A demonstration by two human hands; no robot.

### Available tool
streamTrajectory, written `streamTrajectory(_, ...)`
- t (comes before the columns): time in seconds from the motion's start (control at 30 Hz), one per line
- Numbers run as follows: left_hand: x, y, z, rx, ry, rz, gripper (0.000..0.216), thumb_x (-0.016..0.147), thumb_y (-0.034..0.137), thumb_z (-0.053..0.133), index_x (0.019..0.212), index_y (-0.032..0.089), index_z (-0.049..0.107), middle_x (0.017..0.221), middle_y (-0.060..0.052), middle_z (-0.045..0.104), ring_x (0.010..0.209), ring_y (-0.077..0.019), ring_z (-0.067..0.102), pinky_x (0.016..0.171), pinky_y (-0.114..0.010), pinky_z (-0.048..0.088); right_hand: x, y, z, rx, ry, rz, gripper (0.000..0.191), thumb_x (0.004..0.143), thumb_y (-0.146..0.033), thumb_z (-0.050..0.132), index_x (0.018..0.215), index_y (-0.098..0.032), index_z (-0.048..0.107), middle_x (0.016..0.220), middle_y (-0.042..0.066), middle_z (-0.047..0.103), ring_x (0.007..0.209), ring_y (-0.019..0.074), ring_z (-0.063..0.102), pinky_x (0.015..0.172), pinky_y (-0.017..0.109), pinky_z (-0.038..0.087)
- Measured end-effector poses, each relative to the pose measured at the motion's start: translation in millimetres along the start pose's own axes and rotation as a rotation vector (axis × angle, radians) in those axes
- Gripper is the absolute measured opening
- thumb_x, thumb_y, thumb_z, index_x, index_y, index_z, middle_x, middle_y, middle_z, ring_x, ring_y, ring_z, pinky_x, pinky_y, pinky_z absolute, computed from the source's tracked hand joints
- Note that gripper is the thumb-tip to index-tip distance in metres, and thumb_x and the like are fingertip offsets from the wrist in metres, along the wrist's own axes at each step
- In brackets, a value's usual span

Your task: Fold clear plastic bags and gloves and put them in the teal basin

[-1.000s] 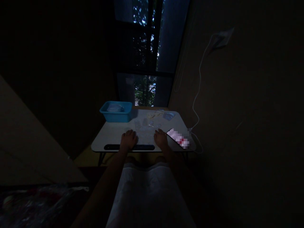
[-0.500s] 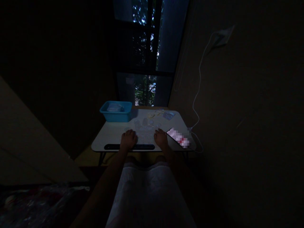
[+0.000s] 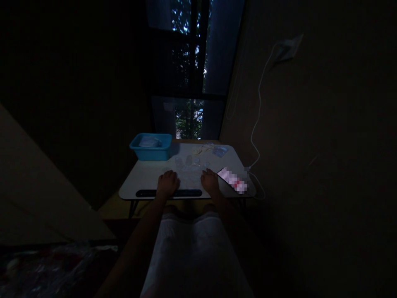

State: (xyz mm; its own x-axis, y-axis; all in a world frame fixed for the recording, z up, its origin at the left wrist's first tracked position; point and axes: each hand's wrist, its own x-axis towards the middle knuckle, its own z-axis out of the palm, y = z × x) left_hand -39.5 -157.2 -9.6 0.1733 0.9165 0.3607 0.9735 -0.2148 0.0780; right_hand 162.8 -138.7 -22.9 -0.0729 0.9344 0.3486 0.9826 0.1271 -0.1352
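My left hand (image 3: 168, 182) rests palm down near the front edge of a small white table (image 3: 141, 177), just above a dark strip (image 3: 190, 193) set in the tabletop. Its fingers lie on the surface and hold nothing. To the right, my right hand (image 3: 210, 180) also lies on the table with its fingers stretched forward, beside a lit phone (image 3: 228, 176). Between and beyond the hands sit several clear plastic pieces (image 3: 189, 160), on what looks like a transparent sheet. Their exact kind is too dim to make out.
A blue plastic basin (image 3: 153, 155) with clear bags (image 3: 149, 142) inside stands at the back left. Pale items (image 3: 198, 150) and a shiny packet (image 3: 219, 150) lie at the back right. A white cable (image 3: 259, 97) hangs along the right wall. Behind the table is a window (image 3: 189, 118).
Both hands stay in place on the table. Only the camera view has shifted very slightly; no object has visibly moved.
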Motion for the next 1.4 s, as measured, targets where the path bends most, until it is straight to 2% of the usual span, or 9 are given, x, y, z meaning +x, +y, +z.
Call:
streamTrajectory(0.4,0.2,-0.7,4.3,0.001,-0.012,-0.019,0.034,0.082,0.031,0.036,0.109,0.017,0.052,0.125,-0.013,0.048,0.116,-0.0243,0.041,0.092,-0.041,0.033,-1.4,-0.1,-1.1,0.017,0.010,0.003,0.040,0.085,-0.025,0.030,0.117,-0.015,0.052,0.128,0.011,0.047,0.119,0.0196,0.038,0.097,0.035,0.025)
streamTrajectory(1.4,0.3,-0.1,3.5,0.005,-0.009,-0.014,0.032,0.082,0.031,0.035,0.106,0.018,0.053,0.123,-0.012,0.050,0.115,-0.0241,0.042,0.091,-0.040,0.034,-0.6,1.4,2.5,0.014,0.028,-0.002,0.040,0.085,-0.026,0.031,0.117,-0.015,0.052,0.127,0.011,0.048,0.119,0.0194,0.039,0.097,0.034,0.026)
